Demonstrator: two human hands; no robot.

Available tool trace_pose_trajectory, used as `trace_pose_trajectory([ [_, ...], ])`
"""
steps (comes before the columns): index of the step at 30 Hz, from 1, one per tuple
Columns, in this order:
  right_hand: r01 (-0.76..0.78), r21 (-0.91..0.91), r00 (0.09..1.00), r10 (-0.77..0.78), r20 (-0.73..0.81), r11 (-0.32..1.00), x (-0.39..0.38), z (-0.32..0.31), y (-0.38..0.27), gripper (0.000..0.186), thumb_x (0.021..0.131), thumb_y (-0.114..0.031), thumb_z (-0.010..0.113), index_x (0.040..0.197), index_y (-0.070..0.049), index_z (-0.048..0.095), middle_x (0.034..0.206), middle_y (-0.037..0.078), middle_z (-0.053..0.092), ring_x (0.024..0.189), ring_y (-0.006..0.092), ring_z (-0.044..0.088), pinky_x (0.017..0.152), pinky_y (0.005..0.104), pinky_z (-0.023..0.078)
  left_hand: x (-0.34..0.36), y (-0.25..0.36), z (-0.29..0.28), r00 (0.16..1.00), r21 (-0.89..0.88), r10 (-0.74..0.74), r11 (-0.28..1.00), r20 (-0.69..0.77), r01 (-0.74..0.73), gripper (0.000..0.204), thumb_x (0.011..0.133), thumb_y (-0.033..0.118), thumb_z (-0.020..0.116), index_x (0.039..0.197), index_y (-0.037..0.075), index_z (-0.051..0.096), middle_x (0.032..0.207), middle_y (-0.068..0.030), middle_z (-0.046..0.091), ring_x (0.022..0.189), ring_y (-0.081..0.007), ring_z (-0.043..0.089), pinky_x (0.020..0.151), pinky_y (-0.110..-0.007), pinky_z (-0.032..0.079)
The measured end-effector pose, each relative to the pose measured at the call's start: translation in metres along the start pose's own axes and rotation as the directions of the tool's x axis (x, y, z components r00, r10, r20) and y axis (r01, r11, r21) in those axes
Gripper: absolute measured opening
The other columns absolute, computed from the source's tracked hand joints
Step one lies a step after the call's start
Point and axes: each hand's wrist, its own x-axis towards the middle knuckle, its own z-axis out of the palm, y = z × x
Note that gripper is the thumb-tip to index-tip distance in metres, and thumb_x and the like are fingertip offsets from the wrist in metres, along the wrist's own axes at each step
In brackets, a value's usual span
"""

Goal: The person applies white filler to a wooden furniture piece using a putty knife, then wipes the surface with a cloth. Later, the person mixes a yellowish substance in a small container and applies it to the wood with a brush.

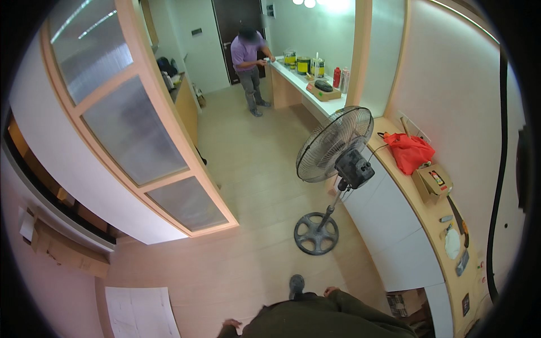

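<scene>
At the lower edge, my left hand (231, 324) hangs beside my dark sleeve, fingers loosely apart and holding nothing visible. Further right, my right hand (331, 292) shows in part with curled fingers; whatever it holds, if anything, is hidden. One grey shoe (296, 284) is on the pale floor (248, 253). In front of me stands a pedestal fan (355, 169) on a round base, closer to my right hand than to my left. White sheets (138, 310) lie on the floor at lower left.
A person (245, 59) handles something small at a white counter (329, 107) with cans and bottles. A wooden frosted-glass partition (129, 129) stands left. A curved ledge (431, 222) on the right bears a red bag (408, 151), a cardboard box (433, 182) and tools. Cardboard (67, 250) rests at left.
</scene>
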Motion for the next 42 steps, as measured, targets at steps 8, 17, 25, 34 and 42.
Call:
trace_pose_trajectory([
  [8,-0.202,-0.01,0.979,0.202,0.016,0.979,0.13,-0.096,0.074,0.026,0.088,-0.024,0.055,0.094,-0.002,0.068,0.077,0.01,0.069,0.065,0.0193,0.065,0.061,0.0316,0.054,0.066,0.158,-0.127,0.933,-0.608,-0.024,0.764,-0.359,-0.214,0.023,0.072,0.022,0.082,0.077,0.005,0.067,0.069,-0.0076,0.069,0.061,-0.0163,0.067,0.064,-0.031,0.055],
  [17,-0.237,-0.012,0.96,0.236,0.152,0.971,0.204,-0.15,-0.051,0.018,0.085,-0.019,0.062,0.082,-0.002,0.069,0.076,0.009,0.068,0.066,0.0194,0.066,0.058,0.0344,0.054,0.149,0.214,-0.25,0.988,-0.713,-0.102,0.702,-0.119,-0.014,0.022,0.073,0.017,0.081,0.077,0.003,0.065,0.072,-0.0083,0.069,0.059,-0.0155,0.066,0.054,-0.031,0.054],
  [25,-0.125,0.464,0.978,0.188,-0.092,0.877,0.265,-0.184,-0.191,0.019,0.081,-0.023,0.068,0.087,-0.004,0.07,0.078,0.011,0.071,0.063,0.0193,0.069,0.057,0.0333,0.057,0.336,0.401,-0.476,0.886,-0.428,0.376,0.778,-0.27,-0.46,0.018,0.071,0.017,0.077,0.066,0.007,0.062,0.063,-0.0057,0.065,0.053,-0.0133,0.06,0.054,-0.031,0.05],
  [34,-0.174,0.327,0.968,0.222,-0.117,0.929,0.269,-0.227,-0.298,0.029,0.081,-0.029,0.064,0.099,-0.007,0.071,0.084,0.01,0.072,0.079,0.0203,0.07,0.072,0.0351,0.056,0.402,0.614,-0.632,0.783,-0.318,0.555,0.716,-0.282,-0.622,0.017,0.073,0.015,0.078,0.076,0.005,0.064,0.064,-0.0032,0.063,0.056,-0.0115,0.059,0.056,-0.029,0.05],
  [42,-0.267,0.432,0.96,0.279,0.037,0.862,0.389,-0.315,-0.338,0.029,0.08,-0.031,0.065,0.1,-0.01,0.071,0.087,0.011,0.072,0.08,0.0221,0.069,0.075,0.0353,0.055,0.498,0.579,-0.669,0.737,0.447,0.583,0.588,0.342,-0.674,0.011,0.081,0.019,0.067,0.085,0.009,0.068,0.076,-0.0065,0.068,0.062,-0.0204,0.065,0.057,-0.036,0.052],
])
